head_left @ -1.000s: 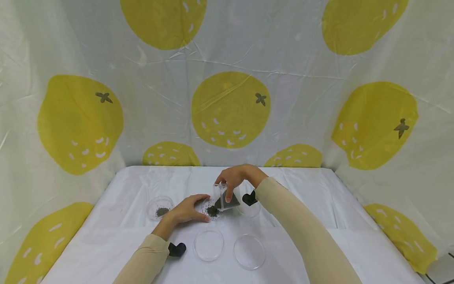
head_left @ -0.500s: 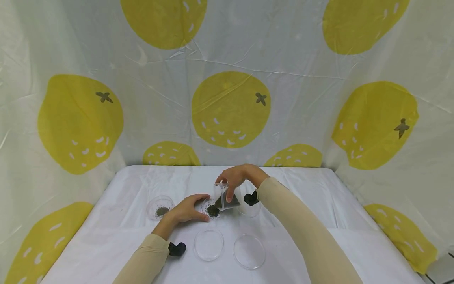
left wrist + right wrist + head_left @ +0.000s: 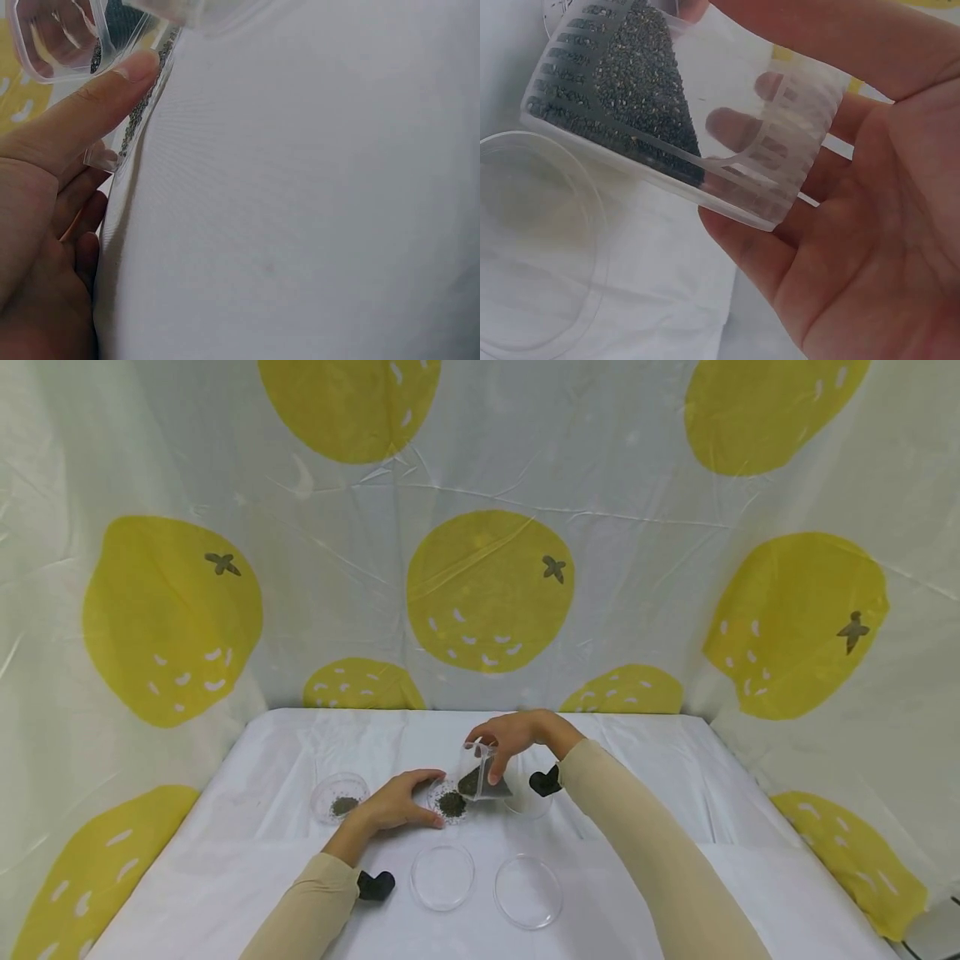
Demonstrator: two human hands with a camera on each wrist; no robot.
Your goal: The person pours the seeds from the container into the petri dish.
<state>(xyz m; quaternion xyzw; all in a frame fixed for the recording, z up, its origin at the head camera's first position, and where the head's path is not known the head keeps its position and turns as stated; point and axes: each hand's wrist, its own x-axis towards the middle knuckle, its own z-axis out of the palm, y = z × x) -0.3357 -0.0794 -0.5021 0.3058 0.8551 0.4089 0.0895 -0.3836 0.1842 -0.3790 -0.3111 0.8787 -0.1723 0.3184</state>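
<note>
In the head view my right hand point(image 3: 513, 737) grips a clear plastic container point(image 3: 486, 781) from above, tilted with its opening toward the left. Small dark seed-like grains point(image 3: 641, 82) are banked against the low side of it in the right wrist view. My left hand point(image 3: 405, 802) holds a clear petri dish point(image 3: 100, 159) on the table, thumb on its near side and fingers around the far side. A heap of the same dark grains point(image 3: 452, 805) lies in that dish, with specks scattered around it. The container's lip hangs close over the dish's right edge.
Another petri dish point(image 3: 318, 797) with a small dark heap stands at the left. One more dish point(image 3: 529, 817) sits partly behind the container. Two round clear dishes or lids, one left point(image 3: 442, 910) and one right point(image 3: 527, 928), lie nearer the front on white cloth.
My right hand has shifted slightly right with the container, drawing its lip back from the middle of the heap and uncovering more of it. The left hand and dish have stayed put.
</note>
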